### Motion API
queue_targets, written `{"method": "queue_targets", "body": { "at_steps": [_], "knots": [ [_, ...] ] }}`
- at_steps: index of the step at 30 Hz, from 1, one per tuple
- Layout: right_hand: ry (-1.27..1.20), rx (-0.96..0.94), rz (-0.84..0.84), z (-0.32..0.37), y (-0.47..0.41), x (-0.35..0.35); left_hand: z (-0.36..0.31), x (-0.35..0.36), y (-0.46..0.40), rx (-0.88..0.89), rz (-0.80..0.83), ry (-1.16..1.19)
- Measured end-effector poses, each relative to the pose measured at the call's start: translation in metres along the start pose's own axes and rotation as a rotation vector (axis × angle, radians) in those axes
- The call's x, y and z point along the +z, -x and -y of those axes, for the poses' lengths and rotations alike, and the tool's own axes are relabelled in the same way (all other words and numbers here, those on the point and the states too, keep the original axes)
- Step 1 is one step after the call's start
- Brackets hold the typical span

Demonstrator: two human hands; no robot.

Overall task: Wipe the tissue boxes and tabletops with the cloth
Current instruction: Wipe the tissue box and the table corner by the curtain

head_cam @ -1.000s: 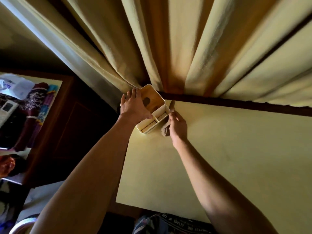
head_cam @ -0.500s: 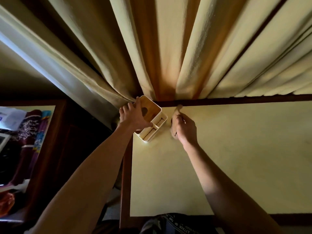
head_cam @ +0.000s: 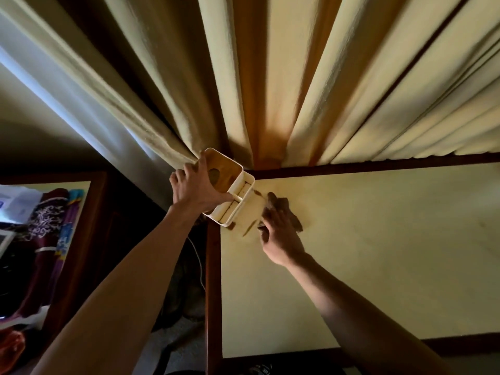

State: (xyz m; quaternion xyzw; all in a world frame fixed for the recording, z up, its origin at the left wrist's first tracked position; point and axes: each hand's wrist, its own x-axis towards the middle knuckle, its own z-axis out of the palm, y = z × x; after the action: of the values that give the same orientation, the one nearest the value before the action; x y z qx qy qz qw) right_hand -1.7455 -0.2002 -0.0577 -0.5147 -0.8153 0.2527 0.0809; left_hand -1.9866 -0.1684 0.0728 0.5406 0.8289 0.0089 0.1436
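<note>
L hand [head_cam: 198, 189] has the box [head_cam: 230, 189] tipped up at the far-left corner of the counter [head_cam: 378, 253], thumb on the near rim, the other fingers [head_cam: 178, 175] wrapped on the outer wall. Box is off flat: only its low end looks to touch the top, the rest leans toward the curtain [head_cam: 270, 77].

R hand [head_cam: 280, 234] is flat on the cloth [head_cam: 286, 212], fingers spread wide and pressing, not pinching. Cloth sits just right of the box, near the far edge.

Step in hand, my read: wipe the patch the box was covering, then the rest of the top.
- Dark streaks [head_cam: 250, 227] between box and cloth, prob. grime or wet marks, can't tell which. Go over those first.
- Keep palm flat, even pressure; overlap passes from the far edge toward the near edge.
- Hold the box high enough that the cloth slides under without snagging the rim.
- Don't let the box push into the curtain folds.

Materials/shapes:
- Box: cream, hard plastic-looking, rounded corners, brownish top panel w/ oval slot, side compartments w/ dividers. Rigid, light, easy one-hand hold.
- Cloth: dark brown, limp, crumpled.
- Counter: pale yellow, smooth matte, dark wood border.
- Curtain: pale yellow, heavy vertical pleats, coarse weave.

Progress: early, most of the top not yet reached.
</note>
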Motion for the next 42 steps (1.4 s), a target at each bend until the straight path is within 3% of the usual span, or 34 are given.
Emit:
{"method": "queue_targets", "body": {
  "at_steps": [3, 6, 10, 12, 15, 19, 22, 24, 26, 30, 32, 34, 37, 40, 42],
  "knots": [
    [0.091, 0.029, 0.124, -0.014, 0.007, 0.018, 0.011, -0.007, 0.007, -0.019, -0.005, 0.024],
    [0.153, 0.033, 0.095, -0.029, 0.002, 0.019, 0.023, -0.009, 0.014, -0.037, -0.014, 0.041],
    [0.160, 0.275, 0.202, -0.009, -0.037, 0.008, 0.038, -0.011, 0.021, -0.084, -0.038, 0.080],
    [0.133, 0.180, 0.220, 0.017, -0.038, 0.017, 0.043, -0.013, 0.021, -0.101, -0.048, 0.091],
    [0.112, -0.166, 0.246, 0.058, 0.006, 0.050, 0.047, -0.015, 0.017, -0.123, -0.047, 0.096],
    [0.104, -0.360, 0.180, 0.036, 0.030, 0.052, 0.055, -0.016, 0.012, -0.138, -0.041, 0.118],
    [0.172, -0.155, 0.041, -0.008, -0.019, 0.031, 0.061, -0.017, 0.012, -0.148, -0.049, 0.136],
    [0.189, 0.029, 0.109, -0.006, -0.064, 0.019, 0.066, -0.019, 0.012, -0.154, -0.056, 0.141],
    [0.162, 0.082, 0.190, 0.026, -0.087, 0.025, 0.071, -0.020, 0.011, -0.161, -0.064, 0.145],
    [0.117, -0.386, 0.185, 0.080, -0.037, 0.066, 0.078, -0.025, 0.004, -0.167, -0.079, 0.148],
    [0.056, -0.434, 0.198, 0.076, -0.007, 0.065, 0.082, -0.028, 0.000, -0.165, -0.083, 0.143],
    [0.036, -0.393, 0.102, 0.051, -0.020, 0.052, 0.087, -0.029, -0.002, -0.158, -0.082, 0.142],
    [0.112, -0.105, -0.036, 0.010, -0.083, 0.030, 0.093, -0.029, -0.003, -0.141, -0.088, 0.147],
    [0.161, 0.004, 0.065, 0.026, -0.146, 0.023, 0.095, -0.027, -0.005, -0.139, -0.084, 0.158],
    [0.177, -0.088, 0.110, 0.059, -0.158, 0.037, 0.095, -0.027, -0.006, -0.134, -0.087, 0.162]
  ]
}}
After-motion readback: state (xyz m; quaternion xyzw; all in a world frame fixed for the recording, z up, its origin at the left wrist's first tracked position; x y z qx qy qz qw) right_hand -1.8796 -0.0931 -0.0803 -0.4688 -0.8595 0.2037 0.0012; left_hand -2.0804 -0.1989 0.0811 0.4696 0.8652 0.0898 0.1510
